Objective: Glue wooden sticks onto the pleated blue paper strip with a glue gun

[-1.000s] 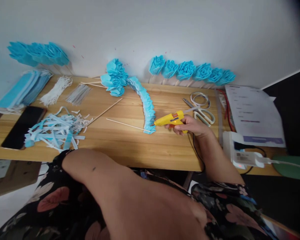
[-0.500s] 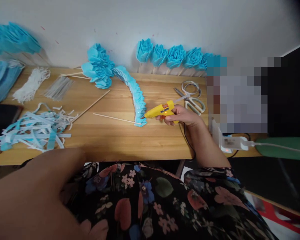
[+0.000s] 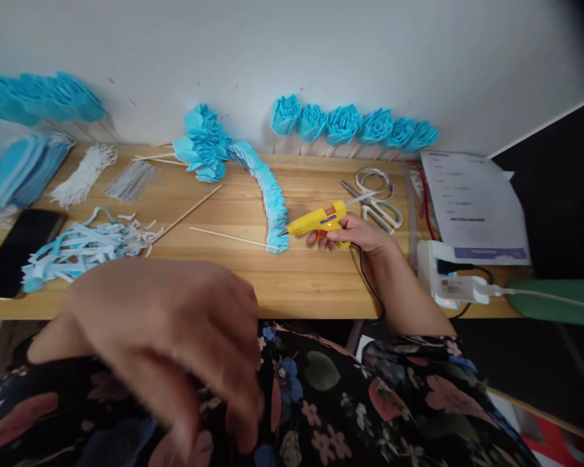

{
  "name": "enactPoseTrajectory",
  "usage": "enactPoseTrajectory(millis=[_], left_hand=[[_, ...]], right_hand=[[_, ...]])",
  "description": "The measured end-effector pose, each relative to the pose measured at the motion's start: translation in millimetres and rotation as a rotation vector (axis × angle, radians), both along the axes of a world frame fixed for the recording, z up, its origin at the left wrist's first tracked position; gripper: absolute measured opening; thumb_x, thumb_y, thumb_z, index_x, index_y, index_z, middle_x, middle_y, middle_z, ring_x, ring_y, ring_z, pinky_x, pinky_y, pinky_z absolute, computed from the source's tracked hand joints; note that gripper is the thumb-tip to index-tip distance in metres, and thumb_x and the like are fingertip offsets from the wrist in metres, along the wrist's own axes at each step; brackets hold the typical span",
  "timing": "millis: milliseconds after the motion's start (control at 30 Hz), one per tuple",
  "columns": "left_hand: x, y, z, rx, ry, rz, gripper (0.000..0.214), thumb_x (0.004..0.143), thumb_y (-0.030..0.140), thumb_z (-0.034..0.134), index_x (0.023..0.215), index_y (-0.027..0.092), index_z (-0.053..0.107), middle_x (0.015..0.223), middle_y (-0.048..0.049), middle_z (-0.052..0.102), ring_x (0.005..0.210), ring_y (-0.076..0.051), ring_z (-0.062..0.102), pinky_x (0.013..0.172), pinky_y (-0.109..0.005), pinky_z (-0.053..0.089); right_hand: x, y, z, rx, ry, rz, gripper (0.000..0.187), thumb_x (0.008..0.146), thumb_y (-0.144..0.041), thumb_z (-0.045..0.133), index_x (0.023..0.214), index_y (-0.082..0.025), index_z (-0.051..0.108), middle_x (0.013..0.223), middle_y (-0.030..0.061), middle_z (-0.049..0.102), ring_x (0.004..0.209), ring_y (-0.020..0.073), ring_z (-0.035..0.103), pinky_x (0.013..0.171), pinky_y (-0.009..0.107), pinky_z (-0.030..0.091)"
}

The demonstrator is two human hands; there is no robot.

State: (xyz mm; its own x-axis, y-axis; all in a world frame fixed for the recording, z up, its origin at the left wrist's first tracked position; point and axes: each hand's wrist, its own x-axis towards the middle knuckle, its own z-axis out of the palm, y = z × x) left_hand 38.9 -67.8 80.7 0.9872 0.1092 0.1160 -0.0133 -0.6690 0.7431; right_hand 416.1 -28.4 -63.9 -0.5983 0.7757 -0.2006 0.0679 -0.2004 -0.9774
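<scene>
1. The right hand [image 3: 359, 232] grips a yellow glue gun [image 3: 320, 222] by its handle, fingers wrapped firmly round it, and rests on the wooden table [image 3: 282, 285].
2. The gun sits low over the table, right of centre. Its nozzle points left at the near end of a curved chain of folded blue pieces [image 3: 271, 194]; whether tip and chain touch cannot be told.
3. A thin wooden stick [image 3: 228, 237] lies flat on the table, its right end reaching the same end of the chain.
4. The left hand [image 3: 165, 337], blurred and close to the camera, hangs over the floral-print lap with fingers loosely spread and drooping, nothing in its grasp.
5. Scissors [image 3: 377, 207] lie just behind the right hand, and a row of blue paper roses [image 3: 353, 123] lines the wall.
6. A heap of blue and white strips [image 3: 78, 246] and a dark phone [image 3: 14, 250] lie at the table's left; a white power strip [image 3: 440, 279] and a printed sheet [image 3: 472, 201] lie at its right.
</scene>
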Motion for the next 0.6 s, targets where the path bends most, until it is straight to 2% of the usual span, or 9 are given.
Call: enactPoseTrajectory(millis=[33,67,167,267,367,400,467,533,600], left_hand=[[5.2,20.6,-2.3,-0.103,0.040,-0.118,0.029,0.099,0.059,0.066,0.114,0.042,0.083,0.095,-0.0079,0.082,0.082,-0.022,0.076,0.074,-0.033,0.061],[8.8,39.2,-7.5,-0.166,0.068,-0.089,0.030,0.102,0.055,0.063,0.114,0.037,0.084,0.097,-0.0087,0.082,0.086,-0.022,0.076,0.079,-0.032,0.060],[9.9,77.6,-39.8,-0.173,0.129,0.183,0.034,0.105,0.050,0.060,0.111,0.025,0.082,0.105,-0.0101,0.082,0.092,-0.021,0.076,0.083,-0.030,0.058],[3.5,93.5,-83.5,-0.093,0.138,0.426,0.036,0.104,0.048,0.059,0.105,0.019,0.079,0.101,-0.0084,0.082,0.088,-0.019,0.074,0.080,-0.026,0.054],[-0.4,98.8,-112.5,0.047,0.116,0.527,0.036,0.105,0.044,0.056,0.095,0.016,0.077,0.091,-0.0077,0.080,0.081,-0.017,0.070,0.076,-0.025,0.049],[-0.3,98.8,-115.6,0.095,0.098,0.528,0.036,0.105,0.043,0.055,0.092,0.016,0.076,0.089,-0.0080,0.079,0.080,-0.017,0.069,0.075,-0.026,0.048],[2.7,94.6,-110.8,0.140,0.043,0.516,0.037,0.106,0.041,0.054,0.089,0.016,0.075,0.086,-0.0085,0.077,0.078,-0.018,0.068,0.075,-0.027,0.047],[11.0,83.2,-93.6,0.089,-0.019,0.481,0.037,0.108,0.041,0.055,0.088,0.017,0.074,0.084,-0.0079,0.076,0.076,-0.017,0.067,0.073,-0.027,0.047],[26.5,64.3,-68.8,-0.027,-0.069,0.369,0.037,0.109,0.041,0.056,0.084,0.018,0.073,0.080,-0.0067,0.074,0.073,-0.017,0.066,0.072,-0.028,0.049]], right_hand=[[-0.2,-0.2,-0.4,-0.005,0.003,0.000,0.043,0.084,-0.052,0.087,0.102,-0.013,0.081,0.101,0.0126,0.083,0.076,0.0148,0.075,0.059,0.020,0.058],[-0.4,-0.4,-0.8,-0.013,0.002,-0.002,0.043,0.084,-0.051,0.087,0.104,-0.013,0.081,0.103,0.0128,0.083,0.076,0.0147,0.075,0.059,0.020,0.058],[-0.8,-0.5,-0.8,-0.033,-0.008,-0.001,0.046,0.084,-0.052,0.087,0.105,-0.013,0.081,0.104,0.0137,0.083,0.075,0.0146,0.075,0.059,0.020,0.058],[-0.7,-0.1,0.7,-0.042,-0.023,-0.001,0.047,0.083,-0.056,0.087,0.100,-0.012,0.081,0.103,0.0142,0.082,0.074,0.0152,0.075,0.057,0.021,0.058],[0.1,0.3,2.6,-0.049,-0.030,-0.004,0.046,0.082,-0.056,0.087,0.095,-0.012,0.079,0.092,0.0122,0.081,0.070,0.0154,0.073,0.056,0.021,0.057],[0.3,0.4,3.0,-0.051,-0.031,-0.005,0.046,0.083,-0.056,0.087,0.095,-0.012,0.079,0.089,0.0115,0.081,0.069,0.0152,0.073,0.056,0.021,0.057],[0.7,0.8,3.5,-0.053,-0.039,-0.001,0.046,0.085,-0.055,0.086,0.095,-0.011,0.079,0.086,0.0110,0.080,0.068,0.0146,0.072,0.056,0.021,0.057],[1.0,1.3,3.5,-0.049,-0.043,0.001,0.047,0.084,-0.057,0.085,0.094,-0.011,0.080,0.087,0.0115,0.080,0.067,0.0147,0.072,0.056,0.022,0.057],[1.1,1.8,3.6,-0.049,-0.051,-0.008,0.050,0.082,-0.061,0.085,0.094,-0.012,0.080,0.086,0.0115,0.081,0.066,0.0152,0.073,0.055,0.022,0.056]])
